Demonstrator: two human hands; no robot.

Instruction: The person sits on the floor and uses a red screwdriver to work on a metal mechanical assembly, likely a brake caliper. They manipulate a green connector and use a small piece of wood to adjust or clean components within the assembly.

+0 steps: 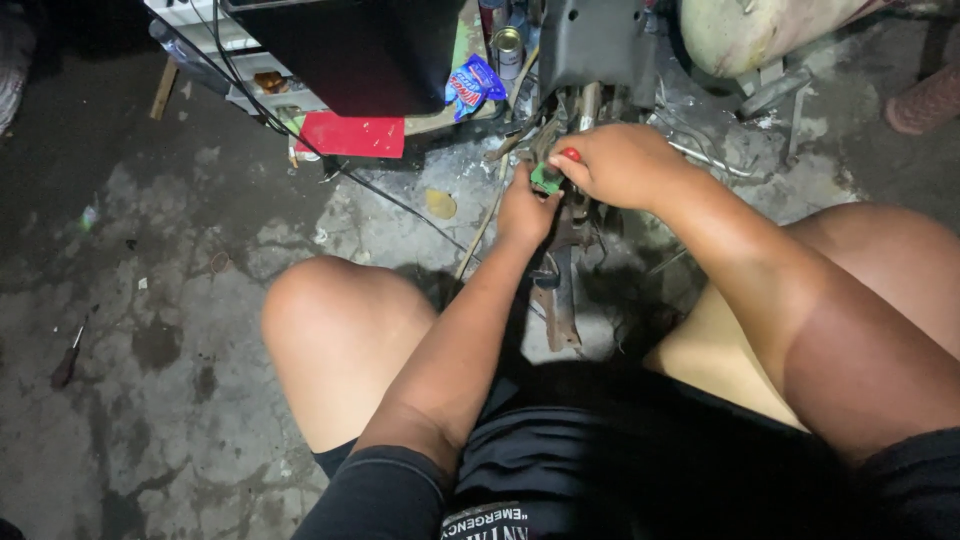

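Between bare knees on a cracked concrete floor (pixel 180 300), right hand (pixel 620 165) fingers pinch a small green part (pixel 546 178); left hand (pixel 525 215), at seven o'clock, touches it, grip unclear.

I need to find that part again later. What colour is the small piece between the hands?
Green, beside a red tip; head view.

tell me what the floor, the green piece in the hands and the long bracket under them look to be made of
Floor: likely concrete, grey, cracked and stained, matte.
Green piece, pinched between left hand and right hand: probably plastic, going by its solid bright colour; too small to be sure.
Long bracket: seemingly metal, dull brownish, maybe rusty or grimy.
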